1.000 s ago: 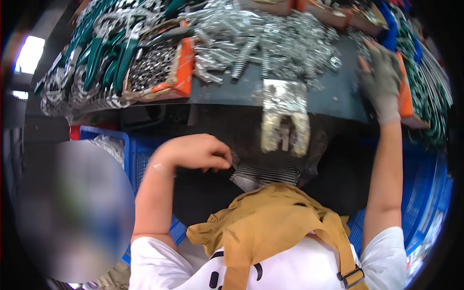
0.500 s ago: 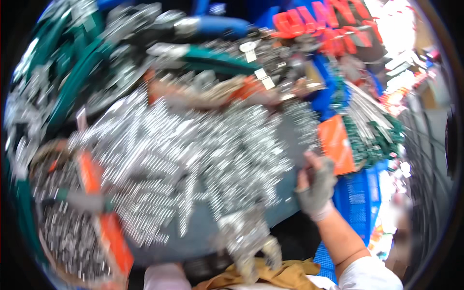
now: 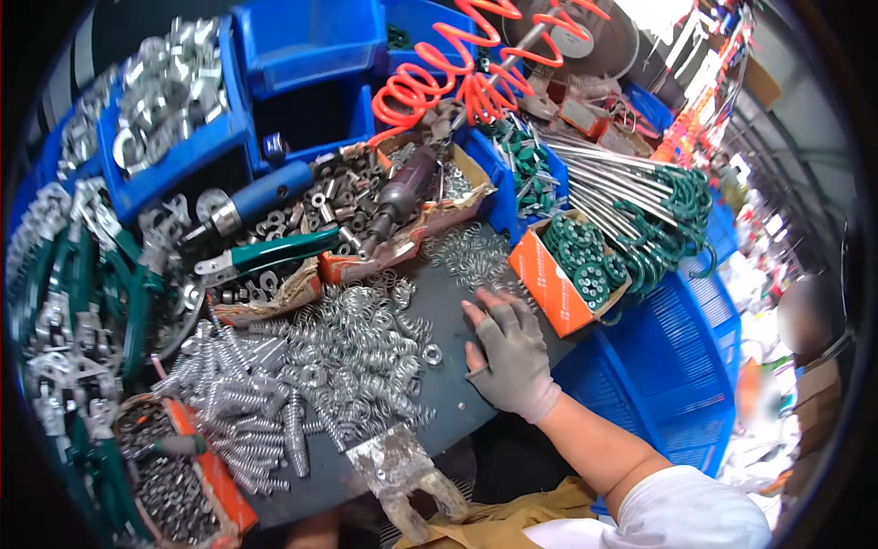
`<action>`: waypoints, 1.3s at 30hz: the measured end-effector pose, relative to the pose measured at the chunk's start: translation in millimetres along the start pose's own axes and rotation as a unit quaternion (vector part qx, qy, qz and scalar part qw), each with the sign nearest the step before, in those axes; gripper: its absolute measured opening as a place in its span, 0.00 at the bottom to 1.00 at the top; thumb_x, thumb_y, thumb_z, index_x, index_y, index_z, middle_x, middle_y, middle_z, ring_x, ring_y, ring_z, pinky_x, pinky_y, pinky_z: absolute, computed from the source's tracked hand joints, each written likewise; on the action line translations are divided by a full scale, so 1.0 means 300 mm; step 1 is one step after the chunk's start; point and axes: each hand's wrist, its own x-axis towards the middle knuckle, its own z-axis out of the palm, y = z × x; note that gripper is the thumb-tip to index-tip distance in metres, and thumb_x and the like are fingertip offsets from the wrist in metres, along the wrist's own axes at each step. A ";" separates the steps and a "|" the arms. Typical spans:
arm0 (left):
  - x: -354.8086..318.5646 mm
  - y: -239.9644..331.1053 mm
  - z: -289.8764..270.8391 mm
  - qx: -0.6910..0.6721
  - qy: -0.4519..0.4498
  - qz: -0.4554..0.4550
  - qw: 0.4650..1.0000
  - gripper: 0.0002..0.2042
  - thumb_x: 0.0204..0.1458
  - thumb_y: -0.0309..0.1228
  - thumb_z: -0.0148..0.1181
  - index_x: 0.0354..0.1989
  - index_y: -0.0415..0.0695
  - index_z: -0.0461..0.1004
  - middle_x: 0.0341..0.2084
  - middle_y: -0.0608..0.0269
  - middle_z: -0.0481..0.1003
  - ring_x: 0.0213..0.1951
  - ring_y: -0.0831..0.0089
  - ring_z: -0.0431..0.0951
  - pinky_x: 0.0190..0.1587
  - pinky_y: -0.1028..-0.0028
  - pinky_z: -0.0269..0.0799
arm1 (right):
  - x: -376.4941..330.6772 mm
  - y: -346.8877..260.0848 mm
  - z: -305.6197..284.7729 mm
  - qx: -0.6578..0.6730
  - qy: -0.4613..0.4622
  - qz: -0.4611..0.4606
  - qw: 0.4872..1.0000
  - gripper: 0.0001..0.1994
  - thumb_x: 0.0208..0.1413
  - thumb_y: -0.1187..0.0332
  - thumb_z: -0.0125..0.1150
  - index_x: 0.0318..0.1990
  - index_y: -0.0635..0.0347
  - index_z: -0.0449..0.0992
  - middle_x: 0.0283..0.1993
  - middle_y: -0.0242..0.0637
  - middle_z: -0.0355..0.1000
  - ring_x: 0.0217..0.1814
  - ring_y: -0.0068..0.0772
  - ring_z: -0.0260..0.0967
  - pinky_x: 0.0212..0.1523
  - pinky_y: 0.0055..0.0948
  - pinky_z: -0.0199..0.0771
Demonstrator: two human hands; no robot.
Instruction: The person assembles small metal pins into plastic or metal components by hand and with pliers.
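My right hand [image 3: 512, 357], in a grey fingerless glove, lies palm down over the dark worktop [image 3: 457, 395]. Its fingers are stretched forward, their tips just short of a pile of small loose springs [image 3: 471, 256]; nothing shows in its grip. Right beyond it stands an orange cardboard box [image 3: 553, 288] filled with green round parts [image 3: 585, 261]. Left of the hand spreads a big heap of coil springs [image 3: 352, 343], with longer springs [image 3: 242, 384] on its left side. My left hand is out of sight; only a bit of skin shows at the lower edge.
A worn metal fixture [image 3: 393, 467] juts from the near edge. Blue bins [image 3: 306, 55] stand behind, under a red coiled hose [image 3: 412, 91]. Green-handled tools [image 3: 82, 348] crowd the left. Metal rods with green hooks [image 3: 631, 192] and a blue crate [image 3: 677, 366] are at right.
The picture was blurred before and is now sharp. The view has swung, bringing the blue bins into sight. My right hand's fingers now stretch flatter toward the small springs.
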 end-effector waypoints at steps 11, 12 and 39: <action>-0.499 0.958 -0.194 0.018 -0.036 0.071 0.997 0.05 0.53 0.26 0.59 0.37 0.42 0.75 0.33 0.59 0.75 0.38 0.64 0.76 0.40 0.70 0.72 | -0.039 -0.024 -0.002 0.008 0.105 0.045 0.993 0.14 0.45 0.61 0.61 0.39 0.54 0.72 0.46 0.38 0.66 0.54 0.43 0.59 0.52 0.50 0.60; -0.478 1.055 -0.260 0.024 0.047 0.099 0.994 0.07 0.50 0.24 0.61 0.37 0.41 0.75 0.32 0.59 0.75 0.37 0.64 0.76 0.40 0.70 0.73 | -0.043 -0.015 -0.001 0.024 0.080 0.056 0.995 0.14 0.44 0.61 0.62 0.40 0.53 0.73 0.47 0.37 0.66 0.55 0.44 0.59 0.55 0.50 0.58; 0.123 1.015 -0.405 0.476 0.489 -0.141 0.717 0.12 0.41 0.34 0.66 0.33 0.46 0.75 0.39 0.63 0.73 0.50 0.63 0.68 0.52 0.61 0.61 | 0.314 -0.065 0.091 0.219 -0.211 -0.062 0.951 0.15 0.54 0.64 0.56 0.48 0.57 0.71 0.54 0.46 0.69 0.57 0.50 0.66 0.56 0.41 0.68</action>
